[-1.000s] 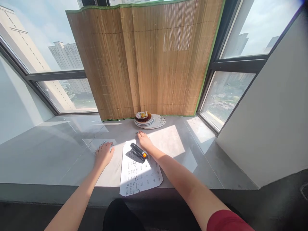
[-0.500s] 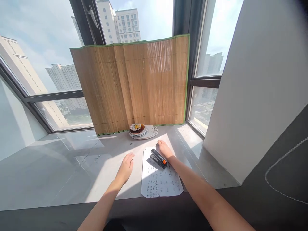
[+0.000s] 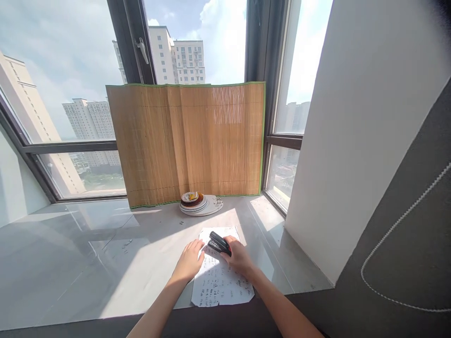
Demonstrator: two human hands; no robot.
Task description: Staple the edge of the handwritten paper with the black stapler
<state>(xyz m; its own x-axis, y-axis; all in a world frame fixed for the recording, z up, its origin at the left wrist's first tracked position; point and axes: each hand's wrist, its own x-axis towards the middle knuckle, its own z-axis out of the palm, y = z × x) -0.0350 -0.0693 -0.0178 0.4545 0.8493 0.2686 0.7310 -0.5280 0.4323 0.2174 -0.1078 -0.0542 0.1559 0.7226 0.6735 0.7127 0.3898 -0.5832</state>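
The black stapler [image 3: 219, 241] sits between the two hands, over the upper part of the handwritten sheet [image 3: 220, 286], its far end angled toward the left. The right hand [image 3: 240, 257] is closed around its near end, thumb on the left side. The left hand [image 3: 189, 259] is open, fingers loosely extended at the sheet's left edge, near the stapler but apart from it; whether it presses the paper is unclear.

The stapler [image 3: 219, 240] looks plastic, the sheet [image 3: 221, 286] paper, the sill [image 3: 151, 267] glossy, the mat [image 3: 197, 145] wooden
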